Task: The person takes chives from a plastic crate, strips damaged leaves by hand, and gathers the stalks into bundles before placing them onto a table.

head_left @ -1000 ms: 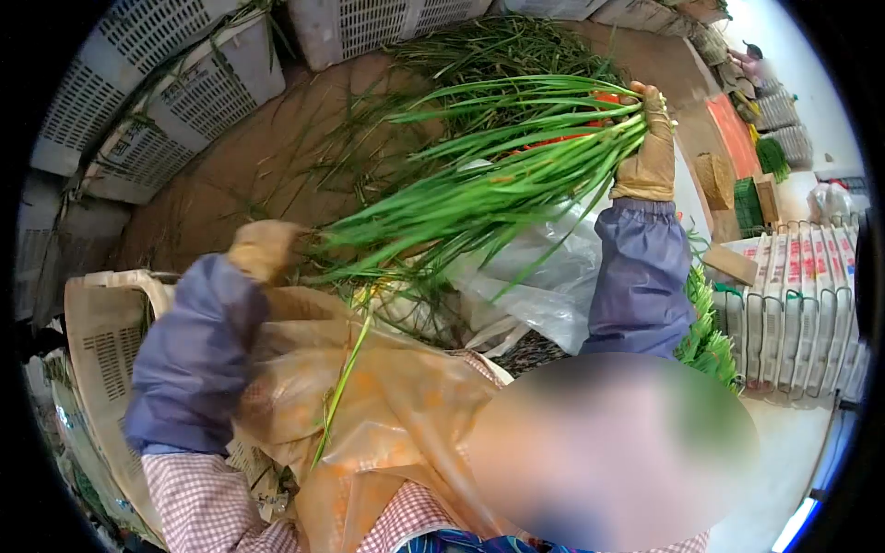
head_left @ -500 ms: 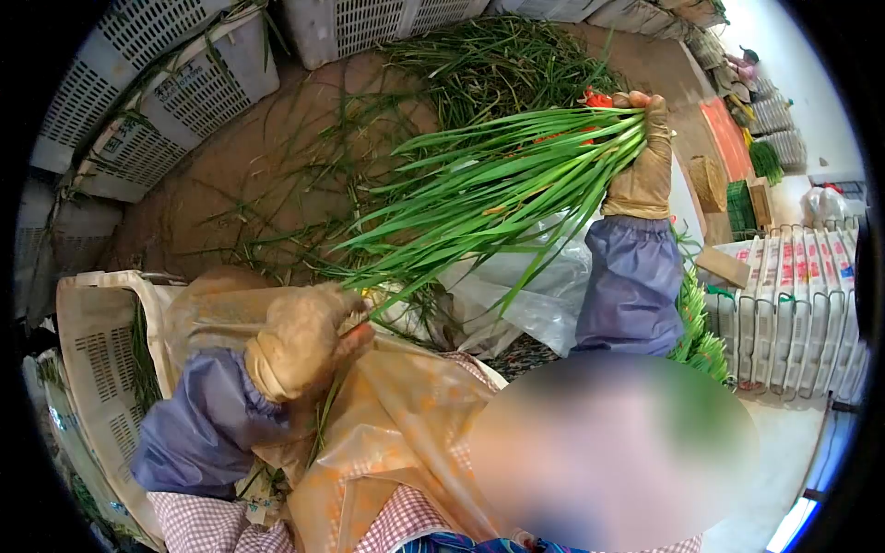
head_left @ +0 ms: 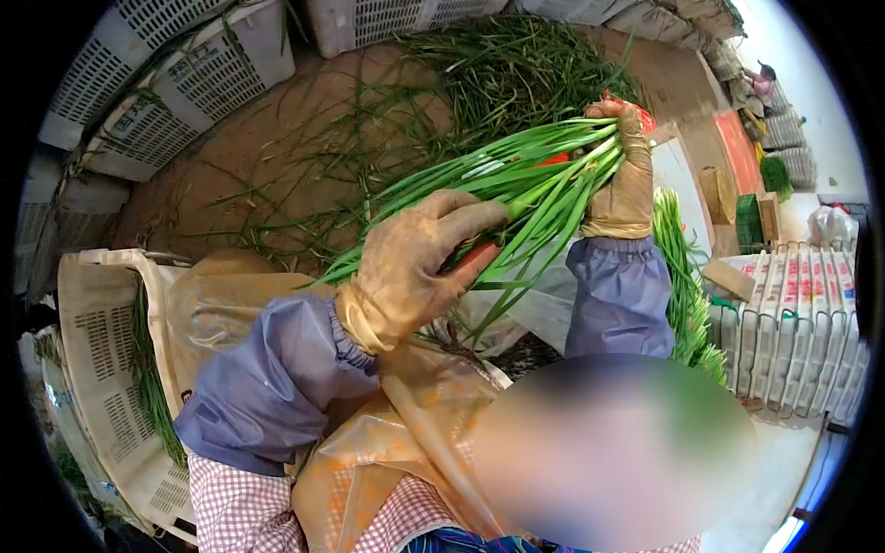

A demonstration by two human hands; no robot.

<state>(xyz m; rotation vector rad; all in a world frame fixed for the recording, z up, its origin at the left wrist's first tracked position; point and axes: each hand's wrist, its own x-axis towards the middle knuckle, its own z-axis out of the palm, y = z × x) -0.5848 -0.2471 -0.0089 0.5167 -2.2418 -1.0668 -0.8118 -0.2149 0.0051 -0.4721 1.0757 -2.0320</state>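
Note:
My right hand (head_left: 627, 175), in a brown-stained glove with bare fingertips, is closed around the pale stem ends of a bunch of chives (head_left: 576, 180). The long green leaves fan out toward the lower left. Over the leaves lies my left hand (head_left: 419, 263), gloved the same way, its thumb and forefinger apart at the bunch's lower side. Part of the leaves passes behind this hand, so its other fingers' contact is hidden. A clear plastic sheet (head_left: 539, 309) shows beneath the bunch.
Loose leaves are heaped on the floor (head_left: 516, 78). A white slatted crate (head_left: 106, 341) stands at my left, with more crates (head_left: 207, 88) behind. More chives (head_left: 687, 286) stand at my right, near a wire rack (head_left: 793, 323). Another person (head_left: 763, 83) is far back right.
My left hand has moved up and right from my lap onto the leaves, its fingers spreading. My right hand keeps the bunch, now slightly lower and left in view.

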